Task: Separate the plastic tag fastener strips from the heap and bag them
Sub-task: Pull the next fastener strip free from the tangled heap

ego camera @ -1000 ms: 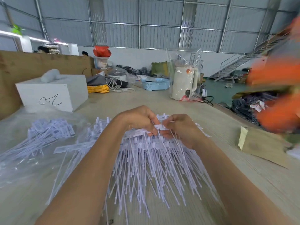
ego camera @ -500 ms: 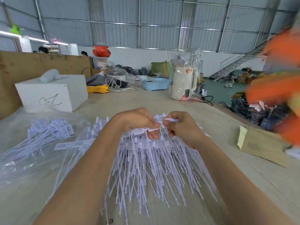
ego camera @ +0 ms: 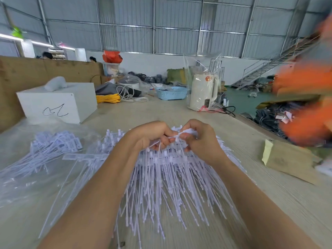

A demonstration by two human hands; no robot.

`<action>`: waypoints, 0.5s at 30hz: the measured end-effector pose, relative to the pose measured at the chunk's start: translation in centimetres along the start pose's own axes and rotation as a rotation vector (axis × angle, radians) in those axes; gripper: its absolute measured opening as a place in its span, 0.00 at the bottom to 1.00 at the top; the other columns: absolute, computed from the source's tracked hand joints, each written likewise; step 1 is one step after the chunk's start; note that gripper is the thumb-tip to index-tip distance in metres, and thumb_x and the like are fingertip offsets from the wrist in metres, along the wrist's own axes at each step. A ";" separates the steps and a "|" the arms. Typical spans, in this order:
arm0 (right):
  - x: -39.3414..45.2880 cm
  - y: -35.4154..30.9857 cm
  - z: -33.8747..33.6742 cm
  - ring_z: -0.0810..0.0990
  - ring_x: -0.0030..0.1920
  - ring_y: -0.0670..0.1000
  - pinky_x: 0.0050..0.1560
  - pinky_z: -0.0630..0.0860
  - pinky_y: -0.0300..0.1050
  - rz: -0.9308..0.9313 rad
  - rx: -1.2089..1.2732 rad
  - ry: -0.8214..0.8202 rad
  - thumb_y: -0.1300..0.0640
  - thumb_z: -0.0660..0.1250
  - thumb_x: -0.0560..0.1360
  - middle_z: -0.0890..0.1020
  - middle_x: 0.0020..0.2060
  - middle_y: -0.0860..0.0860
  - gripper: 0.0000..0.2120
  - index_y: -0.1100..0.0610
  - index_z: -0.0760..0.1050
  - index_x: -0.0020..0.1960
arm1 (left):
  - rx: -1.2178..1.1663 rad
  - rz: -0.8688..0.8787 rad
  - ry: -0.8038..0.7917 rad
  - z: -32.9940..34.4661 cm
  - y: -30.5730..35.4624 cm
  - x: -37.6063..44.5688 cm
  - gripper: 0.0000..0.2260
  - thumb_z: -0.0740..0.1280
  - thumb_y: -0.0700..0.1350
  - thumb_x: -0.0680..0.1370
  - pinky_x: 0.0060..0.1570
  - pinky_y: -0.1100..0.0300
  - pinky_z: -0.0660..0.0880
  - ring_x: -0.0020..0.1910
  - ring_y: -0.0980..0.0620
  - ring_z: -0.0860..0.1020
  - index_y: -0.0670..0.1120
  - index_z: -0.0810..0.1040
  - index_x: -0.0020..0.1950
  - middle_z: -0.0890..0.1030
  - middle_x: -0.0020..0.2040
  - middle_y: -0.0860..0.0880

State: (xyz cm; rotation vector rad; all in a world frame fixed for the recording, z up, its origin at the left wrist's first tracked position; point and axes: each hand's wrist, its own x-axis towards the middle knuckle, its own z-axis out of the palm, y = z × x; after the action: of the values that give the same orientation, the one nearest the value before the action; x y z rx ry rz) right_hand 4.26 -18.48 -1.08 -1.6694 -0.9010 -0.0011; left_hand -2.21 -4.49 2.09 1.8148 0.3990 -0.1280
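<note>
Grey corrugated metal walls (ego camera: pixel 179 24) with steel framing close the far side of a large hall, and a metal staircase (ego camera: pixel 265 69) climbs at the far right. Below them a pale wood-grain counter (ego camera: pixel 269 203) fills the near ground, with a brown board (ego camera: pixel 45 72) standing along its far left edge.

Both bare forearms reach from the near edge toward the middle of the counter, wrists slightly raised. The left hand (ego camera: pixel 152 136) has its fingers curled, pinching the head end of a white plastic tag fastener strip (ego camera: pixel 177 136). The right hand (ego camera: pixel 201 141) meets it from the right, fingers bent, pinching the same strip's head between thumb and forefinger. The two hands almost touch above the far edge of the heap of white plastic fastener strips (ego camera: pixel 170 186), whose thin tails fan toward the near side.

Left of the heap lies a clear plastic bag (ego camera: pixel 21 177) with a bundle of strips (ego camera: pixel 53 146) inside it. Farther left stands a white box with a black scribble (ego camera: pixel 59 103). At the far end sit a coil of yellow cord (ego camera: pixel 107 98), a light blue plastic basket (ego camera: pixel 171 93) and a cream electric kettle wrapped in clear film (ego camera: pixel 203 92). A tan cardboard block (ego camera: pixel 287 162) rests at the right edge. Blurred orange shapes (ego camera: pixel 305 105) cover the right margin; what they are cannot be told.
</note>
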 end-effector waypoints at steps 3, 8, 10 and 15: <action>0.0 -0.2 -0.1 0.73 0.22 0.42 0.24 0.75 0.37 -0.034 -0.033 0.015 0.69 0.65 0.75 0.73 0.32 0.52 0.12 0.56 0.72 0.36 | -0.040 -0.001 -0.032 -0.2 0.2 -0.2 0.15 0.57 0.42 0.80 0.22 0.67 0.55 0.16 0.60 0.60 0.44 0.68 0.33 0.62 0.18 0.55; 0.5 -0.2 -0.1 0.69 0.21 0.43 0.23 0.69 0.36 0.003 -0.010 0.042 0.68 0.66 0.74 0.72 0.25 0.51 0.13 0.55 0.74 0.35 | 0.035 0.008 0.024 -0.1 0.6 0.0 0.16 0.58 0.42 0.80 0.26 0.63 0.57 0.16 0.59 0.60 0.44 0.69 0.32 0.62 0.18 0.54; 0.6 0.0 -0.2 0.69 0.22 0.43 0.24 0.67 0.36 0.041 0.029 0.045 0.68 0.66 0.74 0.73 0.24 0.50 0.12 0.55 0.75 0.35 | 0.050 0.004 0.040 -0.1 0.6 0.0 0.16 0.58 0.41 0.80 0.20 0.66 0.57 0.16 0.59 0.57 0.44 0.68 0.31 0.61 0.18 0.54; 0.9 0.6 0.4 0.71 0.22 0.42 0.23 0.68 0.34 0.152 0.079 0.042 0.68 0.67 0.74 0.73 0.21 0.47 0.11 0.57 0.76 0.36 | 0.097 -0.036 0.026 -0.1 0.5 0.1 0.17 0.57 0.44 0.80 0.16 0.69 0.52 0.15 0.59 0.54 0.45 0.66 0.31 0.60 0.17 0.54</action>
State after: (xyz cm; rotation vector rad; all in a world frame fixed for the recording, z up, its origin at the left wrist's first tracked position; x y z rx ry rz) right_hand 5.06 -17.71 -1.32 -1.6536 -0.7322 0.1012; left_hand -1.92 -4.52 2.50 1.9073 0.4512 -0.1510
